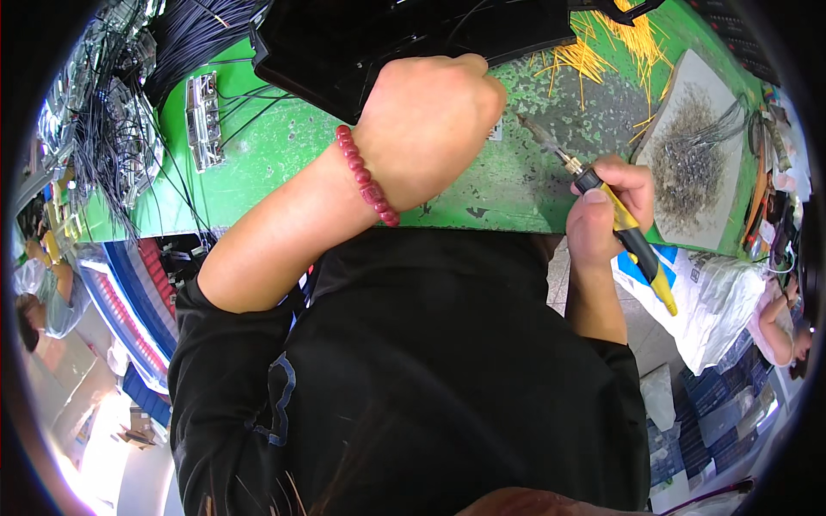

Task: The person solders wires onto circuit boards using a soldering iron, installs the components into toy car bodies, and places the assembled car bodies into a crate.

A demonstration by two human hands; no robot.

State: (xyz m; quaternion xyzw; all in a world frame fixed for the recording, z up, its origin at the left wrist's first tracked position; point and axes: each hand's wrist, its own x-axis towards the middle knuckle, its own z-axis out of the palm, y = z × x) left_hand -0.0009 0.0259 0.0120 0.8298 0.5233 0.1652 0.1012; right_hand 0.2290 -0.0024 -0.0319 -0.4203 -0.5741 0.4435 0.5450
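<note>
Soldering iron (632, 239): sporting yellow-and-black handle, metal shaft, darkish pointy tip. Being held kinda pen-style right of centre, slanting, tip aiming up-left, yellow butt end poking down-right. Black housing (344, 52): big, angular, shiny, sitting up top and running out of view at upper edge. Iron tip's hanging below housing's lower edge, gap showing between them.

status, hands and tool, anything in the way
Right hand holds yellow-black tool. Left hand curled by black casing, grip hidden. Metal tip near left hand.
</note>
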